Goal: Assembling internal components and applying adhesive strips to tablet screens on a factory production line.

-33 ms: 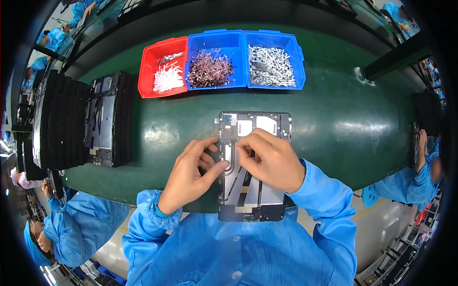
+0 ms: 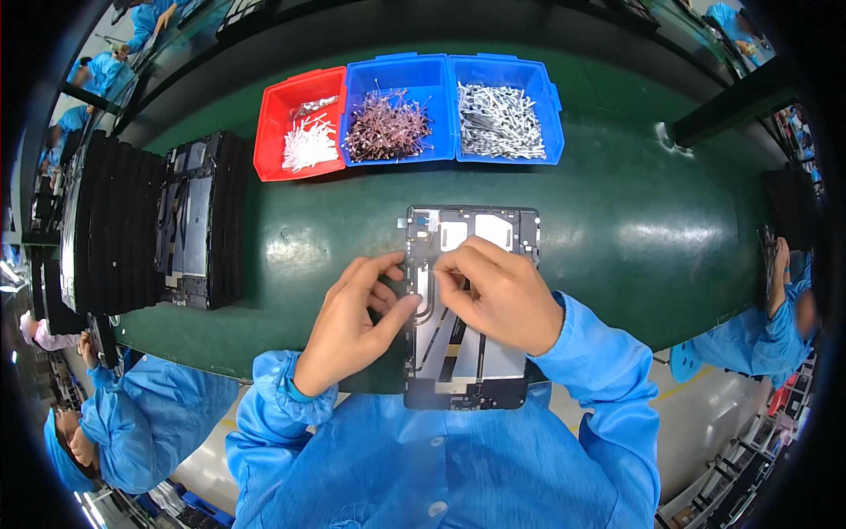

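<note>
An opened tablet point(image 2: 483, 370), its inner metal plates, dark flat cables and black frame showing, lies upright on the bench in front of me. My left hand point(image 2: 354, 319) is at its left edge, thumb and forefinger spread apart, with the thumb tip over the edge and nothing held. Above the upper middle of the tablet, my right hand point(image 2: 502, 295) is closed in a pinch. Whatever is between its fingertips is too small to make out. Part of the tablet's inside is hidden under this hand.
On the green bench point(image 2: 344, 212), a red bin point(image 2: 271, 132) holds white strips, one blue bin point(image 2: 401, 70) brown-pink wired parts, another blue bin point(image 2: 553, 132) grey-white pieces. Stacked tablet housings point(image 2: 189, 229) stand at left. Co-workers in blue sit on both sides.
</note>
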A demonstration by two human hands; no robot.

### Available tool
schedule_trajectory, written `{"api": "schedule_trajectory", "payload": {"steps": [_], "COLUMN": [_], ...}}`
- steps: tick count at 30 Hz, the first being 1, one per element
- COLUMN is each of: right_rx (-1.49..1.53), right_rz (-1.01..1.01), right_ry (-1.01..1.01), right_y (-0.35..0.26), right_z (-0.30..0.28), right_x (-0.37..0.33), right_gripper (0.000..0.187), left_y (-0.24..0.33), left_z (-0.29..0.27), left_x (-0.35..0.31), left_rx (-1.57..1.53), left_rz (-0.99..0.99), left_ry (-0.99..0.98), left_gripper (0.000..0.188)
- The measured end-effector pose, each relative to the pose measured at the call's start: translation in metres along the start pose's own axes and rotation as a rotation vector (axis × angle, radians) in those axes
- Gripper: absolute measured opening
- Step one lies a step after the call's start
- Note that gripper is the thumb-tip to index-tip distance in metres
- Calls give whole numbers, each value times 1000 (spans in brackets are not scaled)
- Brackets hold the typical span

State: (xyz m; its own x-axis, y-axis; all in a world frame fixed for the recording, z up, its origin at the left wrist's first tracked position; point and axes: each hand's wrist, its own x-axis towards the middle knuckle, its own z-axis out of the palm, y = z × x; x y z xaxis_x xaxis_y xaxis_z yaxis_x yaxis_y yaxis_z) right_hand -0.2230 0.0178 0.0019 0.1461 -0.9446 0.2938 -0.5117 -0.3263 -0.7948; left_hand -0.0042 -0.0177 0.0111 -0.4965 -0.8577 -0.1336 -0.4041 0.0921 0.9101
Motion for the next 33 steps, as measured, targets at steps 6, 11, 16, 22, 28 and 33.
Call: {"api": "schedule_trajectory", "payload": {"steps": [6,11,16,22,28,33], "right_rx": [-107,-212,-256,-278,-267,-272], "right_rz": [-45,-81,-106,-123,-121,-119], "right_ry": [-41,-27,-34,-63,-84,-98], "right_y": [5,9,7,8,10,10], "right_z": [8,11,12,9,7,6], "right_x": [1,3,4,4,3,4], "right_gripper": [10,9,9,10,10,10], "left_y": [-15,-21,-18,-16,-15,-14], "left_z": [-2,-12,-14,-13,-12,-12], "left_x": [20,34,34,39,40,42], "left_rx": [-315,-448,-436,-407,-388,-362], "left_rz": [-247,-317,-336,-358,-354,-348], "left_ry": [-72,-133,-129,-143,-144,-154], "left_gripper": [28,16,13,13,12,11]}}
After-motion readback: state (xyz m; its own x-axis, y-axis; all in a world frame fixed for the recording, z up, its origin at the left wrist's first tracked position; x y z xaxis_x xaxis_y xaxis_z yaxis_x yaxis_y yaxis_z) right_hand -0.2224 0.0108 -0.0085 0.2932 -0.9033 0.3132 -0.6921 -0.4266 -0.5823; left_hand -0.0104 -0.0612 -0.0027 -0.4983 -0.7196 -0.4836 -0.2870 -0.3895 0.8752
